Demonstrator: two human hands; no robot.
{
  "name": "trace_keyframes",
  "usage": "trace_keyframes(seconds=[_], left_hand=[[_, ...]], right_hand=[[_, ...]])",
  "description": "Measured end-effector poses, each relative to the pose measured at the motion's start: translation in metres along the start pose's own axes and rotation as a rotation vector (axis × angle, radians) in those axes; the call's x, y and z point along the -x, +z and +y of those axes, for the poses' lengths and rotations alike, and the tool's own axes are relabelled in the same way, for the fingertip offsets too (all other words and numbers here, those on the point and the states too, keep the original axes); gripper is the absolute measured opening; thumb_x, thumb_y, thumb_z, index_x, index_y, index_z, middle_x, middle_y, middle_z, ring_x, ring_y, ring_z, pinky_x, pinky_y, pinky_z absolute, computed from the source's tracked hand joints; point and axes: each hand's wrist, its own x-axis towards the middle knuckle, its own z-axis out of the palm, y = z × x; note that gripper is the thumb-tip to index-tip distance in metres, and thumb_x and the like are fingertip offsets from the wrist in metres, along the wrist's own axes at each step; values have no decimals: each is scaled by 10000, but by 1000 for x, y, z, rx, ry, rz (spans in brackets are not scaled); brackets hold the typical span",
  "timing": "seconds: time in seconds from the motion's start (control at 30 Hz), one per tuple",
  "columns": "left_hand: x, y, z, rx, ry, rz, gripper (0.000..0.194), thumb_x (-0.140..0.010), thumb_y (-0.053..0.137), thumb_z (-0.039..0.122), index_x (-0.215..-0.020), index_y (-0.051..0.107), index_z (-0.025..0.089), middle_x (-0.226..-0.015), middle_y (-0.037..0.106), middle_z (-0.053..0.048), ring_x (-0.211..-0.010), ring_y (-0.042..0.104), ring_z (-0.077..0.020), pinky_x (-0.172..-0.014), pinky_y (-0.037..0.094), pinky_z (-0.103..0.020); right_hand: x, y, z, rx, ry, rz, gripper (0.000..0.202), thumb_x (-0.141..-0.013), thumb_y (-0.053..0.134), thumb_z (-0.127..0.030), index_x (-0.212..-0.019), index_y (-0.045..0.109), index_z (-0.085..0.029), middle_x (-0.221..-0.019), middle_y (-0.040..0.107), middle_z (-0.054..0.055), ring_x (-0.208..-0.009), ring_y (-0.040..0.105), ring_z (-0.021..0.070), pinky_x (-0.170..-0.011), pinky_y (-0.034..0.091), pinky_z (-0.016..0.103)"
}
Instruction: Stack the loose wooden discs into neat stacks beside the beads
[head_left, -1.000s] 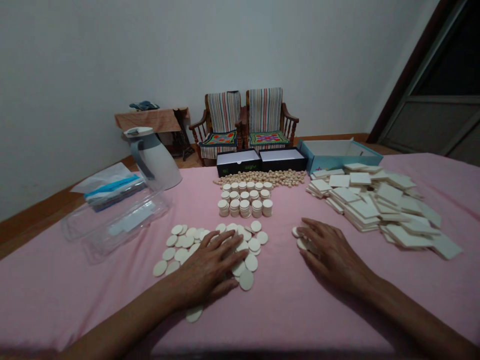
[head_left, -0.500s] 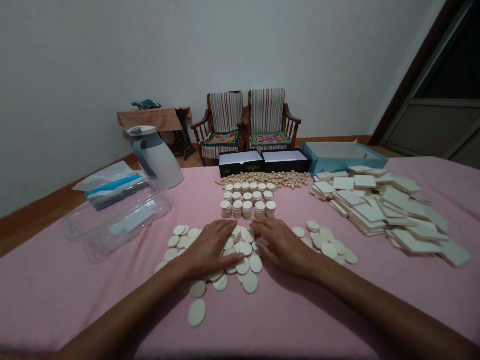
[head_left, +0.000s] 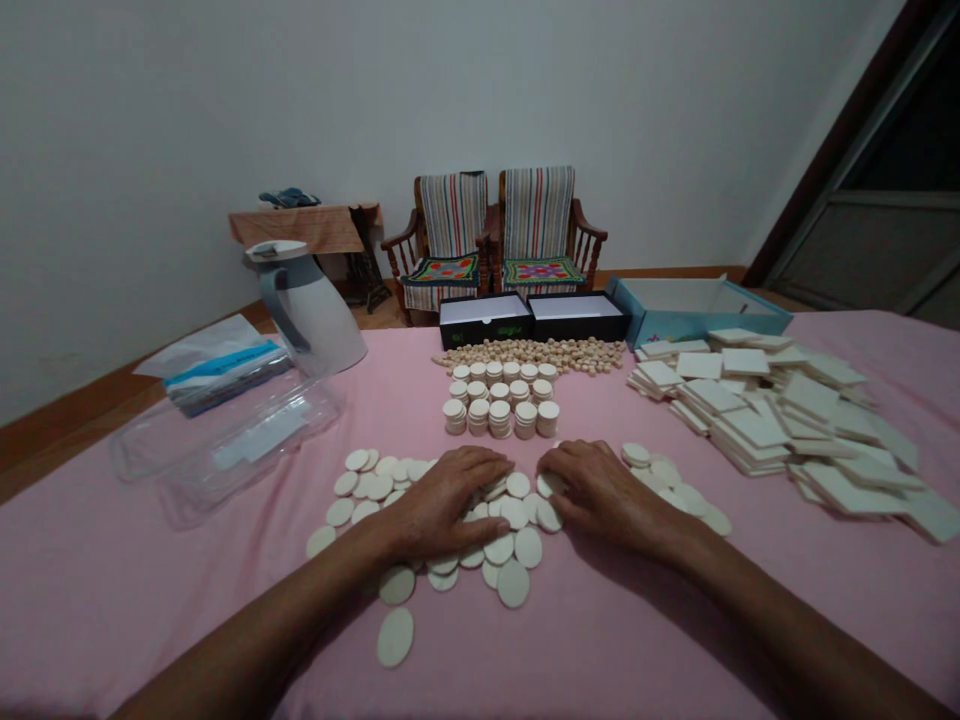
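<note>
Round pale discs, likely wooden, lie in a loose pile (head_left: pixel 498 547) before me. My left hand (head_left: pixel 448 505) rests over the pile's left side, fingers stretched forward and thumb spread apart across some discs. At the right edge of the pile, my right hand (head_left: pixel 604 495) is bent, its fingertips and thumb apart and touching discs (head_left: pixel 550 484). Under both palms the discs are hidden. Beyond the hands, several short stacks of discs (head_left: pixel 500 418) stand in three rows. More loose discs (head_left: pixel 667 482) lie right of my right hand, partly covered by it.
Small wooden beads (head_left: pixel 536 355) lie behind the stacks, before two black boxes (head_left: pixel 486 330). Square pale tiles (head_left: pixel 757 425) are heaped at right by a blue box (head_left: pixel 697 325). To the left are a thermos jug (head_left: pixel 322 320), a blue package (head_left: pixel 225 378) and clear plastic trays (head_left: pixel 247 450).
Both hands have shifted right, the right one farther, so the gap between them is wider. Discs in the middle have spread to the right. The camera view has shifted slightly.
</note>
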Motion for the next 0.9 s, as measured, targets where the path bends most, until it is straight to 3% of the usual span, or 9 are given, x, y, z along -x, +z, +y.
trace_keyframes(seconds=[0.1, 0.2, 0.4, 0.6, 0.73, 0.9], left_hand=[[1, -1, -2, 28, 8, 32, 540, -847, 562, 432, -1329, 449, 217, -1318, 533, -104, -1224, 465, -242, -1021, 380, -430], [2, -2, -8, 26, 2, 158, 428, -872, 537, 375, -1273, 500, 229, -1272, 570, -95, -1196, 490, -232, -1002, 389, -450], [3, -4, -11, 45, -97, 373, 192, -884, 513, 286, -1016, 622, 199, -1008, 661, -75, -973, 592, -190, -874, 455, -383], [-3, -1, 0, -54, -169, 275, 199, -833, 554, 267, -1006, 622, 196, -998, 663, -68, -933, 594, -204, -845, 457, -384], [-8, 2, 0, -158, -229, 215, 294, -794, 590, 274, -1072, 606, 181, -1101, 637, -108, -998, 577, -249, -858, 458, -412], [-10, 3, 5, -158, -176, 155, 242, -819, 557, 294, -1017, 642, 183, -1074, 655, -113, -1002, 586, -256, -870, 455, -408]], right_hand=[[0, -5, 5, 6, 30, -13, 128, -784, 516, -130, -835, 611, -199, -812, 612, 48, -765, 533, 192, -731, 362, 325], [0, -4, 13, -35, 17, 19, 166, -809, 479, -130, -816, 627, -207, -781, 639, 47, -738, 555, 186, -700, 373, 307], [-8, 2, 20, -218, 150, 186, 187, -786, 481, -143, -898, 624, -189, -818, 664, 45, -721, 584, 172, -639, 407, 276], [-16, 10, 7, -447, 144, 247, 193, -756, 486, -124, -897, 609, -173, -737, 650, 10, -643, 581, 133, -590, 432, 242], [-13, 16, 10, -396, 103, 264, 195, -745, 502, -109, -881, 630, -163, -815, 666, 44, -706, 598, 151, -631, 453, 262], [-9, 18, 17, -311, 85, 253, 278, -726, 526, -100, -965, 651, -168, -898, 669, 68, -795, 591, 176, -705, 457, 300]])
